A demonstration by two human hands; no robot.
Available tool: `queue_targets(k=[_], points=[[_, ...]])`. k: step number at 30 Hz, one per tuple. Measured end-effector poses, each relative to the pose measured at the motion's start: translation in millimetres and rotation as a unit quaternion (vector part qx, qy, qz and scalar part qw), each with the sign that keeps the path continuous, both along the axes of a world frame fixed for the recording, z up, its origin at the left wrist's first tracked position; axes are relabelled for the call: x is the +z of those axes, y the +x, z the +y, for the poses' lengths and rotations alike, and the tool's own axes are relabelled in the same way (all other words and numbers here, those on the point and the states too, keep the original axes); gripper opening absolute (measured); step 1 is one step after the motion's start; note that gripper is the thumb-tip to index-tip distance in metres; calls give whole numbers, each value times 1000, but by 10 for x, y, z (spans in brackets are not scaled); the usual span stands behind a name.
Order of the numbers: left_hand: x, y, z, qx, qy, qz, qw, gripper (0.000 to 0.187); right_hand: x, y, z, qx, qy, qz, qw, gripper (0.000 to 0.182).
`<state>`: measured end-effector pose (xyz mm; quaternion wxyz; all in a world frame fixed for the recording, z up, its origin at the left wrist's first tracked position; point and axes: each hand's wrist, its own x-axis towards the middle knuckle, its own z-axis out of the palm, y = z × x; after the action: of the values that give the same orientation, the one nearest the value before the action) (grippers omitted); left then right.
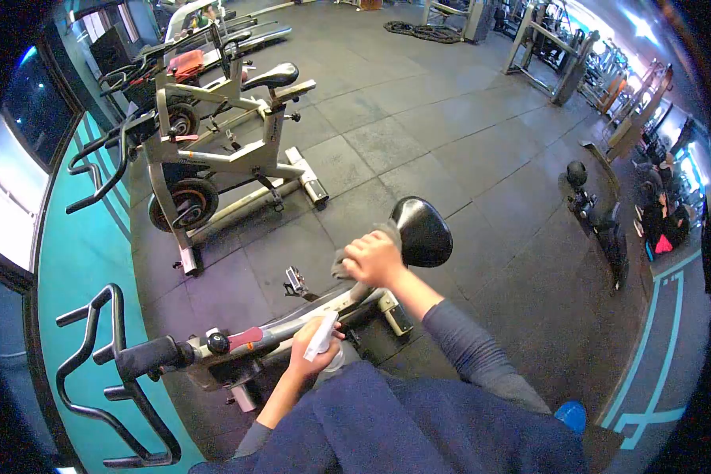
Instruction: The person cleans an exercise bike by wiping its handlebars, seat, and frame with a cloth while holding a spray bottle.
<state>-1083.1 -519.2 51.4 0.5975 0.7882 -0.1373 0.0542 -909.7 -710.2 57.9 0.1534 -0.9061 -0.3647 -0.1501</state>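
Note:
Directly below me is an exercise bike, its black saddle (423, 231) pointing left and its frame (272, 332) running toward the handlebars (107, 379) at the lower left. My right hand (374, 259) is closed on a grey cloth (344, 265), which bunches out on both sides of the fingers beside the saddle's nose. Lower down, my left hand (312, 347) grips a spray bottle with a white trigger head (321, 336). The bottle's body is partly hidden by the hand and my dark clothing.
A second exercise bike (253, 150) stands at the upper left, with another behind it. Treadmills (249, 35) are at the back left. Weight machines (553, 51) line the upper right. A person in dark clothes (604, 221) shows at the right. A blue rounded object (571, 416) is at lower right.

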Motion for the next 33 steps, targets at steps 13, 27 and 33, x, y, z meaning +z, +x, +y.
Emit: queue_targets(k=[13, 27, 33], points=[[-7, 174, -131, -10, 38, -18, 999, 36, -6, 184, -585, -128, 31, -73, 989, 38], [-26, -10, -10, 37, -16, -12, 999, 37, 245, 916, -869, -362, 54, 192, 911, 46], [-83, -178, 177, 58, 9, -19, 998, 36, 234, 818, -940, -445, 59, 214, 867, 52]])
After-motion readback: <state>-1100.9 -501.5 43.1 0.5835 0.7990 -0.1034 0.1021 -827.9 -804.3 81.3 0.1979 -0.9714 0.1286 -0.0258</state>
